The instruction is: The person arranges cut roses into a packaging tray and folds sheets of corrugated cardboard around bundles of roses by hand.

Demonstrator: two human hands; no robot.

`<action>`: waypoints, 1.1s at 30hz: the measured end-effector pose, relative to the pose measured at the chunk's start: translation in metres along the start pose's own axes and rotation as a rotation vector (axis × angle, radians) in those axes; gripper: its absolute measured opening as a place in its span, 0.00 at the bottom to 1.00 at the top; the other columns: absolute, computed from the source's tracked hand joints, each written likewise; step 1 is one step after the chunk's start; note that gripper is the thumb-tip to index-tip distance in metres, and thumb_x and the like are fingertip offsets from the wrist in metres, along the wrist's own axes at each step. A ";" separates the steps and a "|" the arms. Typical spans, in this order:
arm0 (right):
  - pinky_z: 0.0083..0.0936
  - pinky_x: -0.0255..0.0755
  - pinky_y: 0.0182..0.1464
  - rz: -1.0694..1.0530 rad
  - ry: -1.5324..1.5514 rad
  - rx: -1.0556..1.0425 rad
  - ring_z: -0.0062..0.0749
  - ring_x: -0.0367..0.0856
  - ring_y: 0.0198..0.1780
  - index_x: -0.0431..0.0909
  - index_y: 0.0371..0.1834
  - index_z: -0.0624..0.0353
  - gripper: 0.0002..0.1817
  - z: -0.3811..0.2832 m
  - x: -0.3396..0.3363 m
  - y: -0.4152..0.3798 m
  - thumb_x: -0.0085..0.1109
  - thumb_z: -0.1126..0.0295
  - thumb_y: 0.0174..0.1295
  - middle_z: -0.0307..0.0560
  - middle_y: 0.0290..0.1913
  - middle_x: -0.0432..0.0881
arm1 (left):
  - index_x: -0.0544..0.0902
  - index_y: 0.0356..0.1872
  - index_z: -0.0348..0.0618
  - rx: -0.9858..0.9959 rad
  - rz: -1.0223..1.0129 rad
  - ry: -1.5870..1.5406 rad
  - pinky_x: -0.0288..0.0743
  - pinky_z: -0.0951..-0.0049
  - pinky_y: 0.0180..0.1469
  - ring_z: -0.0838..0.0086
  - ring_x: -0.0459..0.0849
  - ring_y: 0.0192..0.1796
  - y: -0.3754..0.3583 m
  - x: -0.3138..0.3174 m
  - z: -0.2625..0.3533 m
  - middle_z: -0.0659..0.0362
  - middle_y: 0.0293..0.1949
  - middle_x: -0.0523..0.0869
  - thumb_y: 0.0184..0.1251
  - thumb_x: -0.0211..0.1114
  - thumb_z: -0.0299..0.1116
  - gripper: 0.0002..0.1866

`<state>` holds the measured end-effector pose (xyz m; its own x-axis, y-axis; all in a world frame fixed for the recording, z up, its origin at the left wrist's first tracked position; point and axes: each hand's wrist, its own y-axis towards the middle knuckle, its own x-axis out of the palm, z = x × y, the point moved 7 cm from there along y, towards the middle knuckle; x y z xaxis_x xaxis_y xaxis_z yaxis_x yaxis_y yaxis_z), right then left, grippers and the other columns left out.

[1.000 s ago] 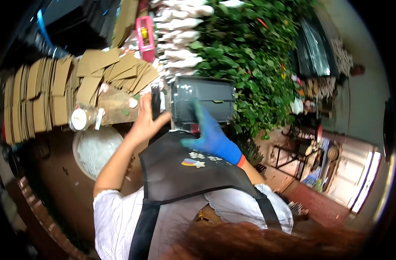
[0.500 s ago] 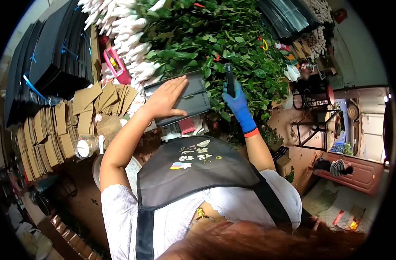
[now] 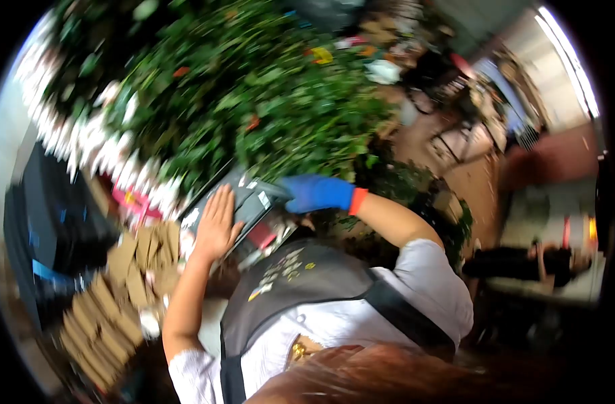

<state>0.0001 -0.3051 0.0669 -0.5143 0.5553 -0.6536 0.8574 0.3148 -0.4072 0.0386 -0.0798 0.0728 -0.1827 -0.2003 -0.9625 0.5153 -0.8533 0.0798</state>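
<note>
Grey panel (image 3: 252,210) taken as landmark. It lies tilted, with the apron (image 3: 284,276) on its near side and the leafy stems (image 3: 247,114) on its far side. The left hand (image 3: 216,225), bare, rests flat over the panel's left part; its grip is wide, fingers extended, closed around nothing. The right hand (image 3: 317,193), in a blue glove, is at the panel's right end; motion blur hides its fingers, and whether its grip holds anything cannot be told. A reddish item (image 3: 262,236) sits just beside the panel's near edge. Cardboard pieces (image 3: 142,262) lie to its left. Step in hand, as judged: steadying the panel while its right end is worked. The next move calls for a firm left palm and a controlled right hand.
</note>
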 end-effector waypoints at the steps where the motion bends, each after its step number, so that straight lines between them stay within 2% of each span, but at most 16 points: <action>1: 0.49 0.77 0.46 0.001 0.000 0.003 0.58 0.84 0.43 0.75 0.53 0.58 0.27 0.000 -0.001 -0.001 0.62 0.56 0.52 0.62 0.41 0.85 | 0.60 0.75 0.28 0.016 0.007 -0.006 0.47 0.54 0.81 0.49 0.55 0.80 0.000 0.000 0.001 0.40 0.78 0.59 0.72 0.58 0.46 0.39; 6: 0.48 0.78 0.43 0.106 -0.195 0.137 0.57 0.85 0.43 0.72 0.63 0.56 0.33 0.011 0.026 0.012 0.62 0.52 0.54 0.61 0.40 0.85 | 0.59 0.75 0.28 0.018 -0.053 0.057 0.42 0.52 0.81 0.49 0.52 0.81 0.001 0.007 0.002 0.40 0.79 0.57 0.73 0.54 0.45 0.38; 8: 0.50 0.77 0.43 0.158 -0.212 0.120 0.57 0.85 0.43 0.74 0.59 0.61 0.31 0.012 0.031 0.013 0.61 0.55 0.53 0.60 0.40 0.86 | 0.60 0.75 0.28 0.027 -0.044 0.070 0.42 0.50 0.81 0.48 0.52 0.81 0.000 0.009 0.003 0.40 0.78 0.57 0.73 0.54 0.45 0.37; 14: 0.49 0.77 0.41 0.138 -0.202 0.125 0.58 0.85 0.40 0.77 0.52 0.56 0.24 0.006 0.011 0.001 0.61 0.55 0.55 0.58 0.36 0.86 | 0.60 0.75 0.30 0.034 -0.017 0.035 0.42 0.50 0.81 0.48 0.52 0.81 -0.003 0.008 0.005 0.40 0.78 0.57 0.74 0.54 0.44 0.36; 15: 0.50 0.77 0.40 0.260 -0.191 0.080 0.58 0.85 0.39 0.79 0.47 0.55 0.21 0.009 0.009 -0.003 0.61 0.55 0.54 0.59 0.36 0.86 | 0.61 0.75 0.31 0.000 -0.017 -0.016 0.41 0.50 0.81 0.48 0.52 0.81 -0.004 0.011 0.003 0.41 0.79 0.57 0.74 0.55 0.44 0.35; 18: 0.50 0.79 0.43 0.385 -0.076 0.219 0.59 0.85 0.39 0.79 0.50 0.55 0.24 0.008 -0.002 -0.030 0.59 0.50 0.57 0.60 0.38 0.86 | 0.63 0.76 0.37 -0.092 0.011 -0.298 0.43 0.51 0.81 0.49 0.53 0.81 -0.010 0.011 0.010 0.40 0.78 0.59 0.75 0.59 0.42 0.34; 19: 0.49 0.79 0.44 0.433 -0.032 0.211 0.59 0.86 0.39 0.78 0.53 0.56 0.27 -0.001 -0.005 -0.041 0.57 0.46 0.59 0.62 0.38 0.86 | 0.62 0.77 0.42 -0.264 0.007 -0.505 0.47 0.52 0.80 0.51 0.56 0.81 -0.017 0.014 0.012 0.44 0.77 0.62 0.76 0.59 0.41 0.33; 20: 0.49 0.79 0.44 0.403 0.026 0.200 0.60 0.86 0.39 0.76 0.57 0.55 0.31 -0.013 -0.005 -0.046 0.57 0.42 0.60 0.62 0.37 0.86 | 0.58 0.80 0.48 -0.312 0.137 -1.101 0.50 0.51 0.79 0.54 0.57 0.80 -0.020 0.022 0.020 0.48 0.77 0.64 0.77 0.60 0.41 0.35; 21: 0.49 0.79 0.44 0.365 0.112 0.166 0.59 0.86 0.39 0.74 0.59 0.55 0.32 -0.041 -0.014 -0.060 0.56 0.41 0.62 0.61 0.37 0.86 | 0.55 0.81 0.50 -0.364 0.222 -1.305 0.51 0.50 0.78 0.54 0.59 0.79 -0.018 0.013 0.038 0.48 0.77 0.63 0.77 0.60 0.44 0.37; 22: 0.49 0.79 0.44 0.289 0.254 0.093 0.57 0.86 0.39 0.72 0.62 0.56 0.36 -0.052 -0.005 -0.055 0.61 0.40 0.59 0.58 0.36 0.86 | 0.51 0.81 0.52 -0.422 0.307 -1.510 0.52 0.49 0.78 0.55 0.60 0.78 -0.017 0.004 0.049 0.49 0.77 0.63 0.76 0.61 0.47 0.40; 23: 0.47 0.78 0.47 0.259 0.299 -0.030 0.54 0.86 0.43 0.62 0.71 0.53 0.42 -0.080 -0.004 -0.061 0.62 0.41 0.59 0.60 0.40 0.86 | 0.49 0.82 0.51 -0.457 0.336 -1.614 0.58 0.48 0.74 0.57 0.65 0.75 -0.015 0.009 0.047 0.47 0.77 0.63 0.74 0.62 0.53 0.44; 24: 0.44 0.78 0.50 0.222 0.348 -0.153 0.52 0.86 0.46 0.51 0.80 0.49 0.49 -0.109 -0.004 -0.068 0.64 0.43 0.60 0.62 0.45 0.85 | 0.49 0.81 0.51 -0.291 0.457 -1.750 0.63 0.50 0.71 0.58 0.70 0.70 -0.006 0.017 0.039 0.48 0.73 0.69 0.72 0.62 0.57 0.46; 25: 0.41 0.77 0.53 0.426 0.184 -0.407 0.52 0.85 0.51 0.48 0.83 0.46 0.51 -0.113 0.023 -0.055 0.65 0.45 0.60 0.64 0.53 0.83 | 0.51 0.80 0.50 -0.326 0.466 -1.792 0.65 0.51 0.69 0.59 0.72 0.68 -0.013 0.032 0.032 0.48 0.70 0.73 0.72 0.63 0.56 0.45; 28: 0.37 0.75 0.56 0.174 0.170 -0.395 0.49 0.83 0.54 0.60 0.79 0.45 0.41 -0.140 0.014 -0.052 0.63 0.48 0.64 0.58 0.57 0.83 | 0.53 0.79 0.49 -0.473 0.488 -1.689 0.66 0.52 0.69 0.59 0.72 0.67 -0.034 0.022 0.004 0.48 0.68 0.74 0.72 0.62 0.55 0.42; 30: 0.40 0.78 0.49 0.256 0.381 -0.413 0.48 0.85 0.47 0.74 0.68 0.50 0.30 -0.130 0.003 -0.050 0.60 0.47 0.68 0.52 0.48 0.86 | 0.54 0.77 0.48 -0.599 0.531 -1.511 0.66 0.52 0.68 0.59 0.73 0.66 -0.064 0.018 -0.029 0.48 0.67 0.74 0.72 0.62 0.54 0.41; 33: 0.41 0.78 0.47 0.399 0.182 -0.153 0.47 0.86 0.44 0.72 0.70 0.48 0.34 -0.095 -0.007 -0.044 0.61 0.44 0.65 0.51 0.44 0.87 | 0.56 0.75 0.47 -0.759 0.644 -1.167 0.67 0.53 0.67 0.59 0.73 0.65 -0.119 0.015 -0.077 0.48 0.66 0.75 0.73 0.61 0.53 0.38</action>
<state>-0.0321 -0.2498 0.1497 -0.1433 0.7777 -0.6121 0.9877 0.1515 -0.0387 0.0387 0.0560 0.0290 -0.1160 -0.9917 -0.0548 0.9883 -0.1098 -0.1058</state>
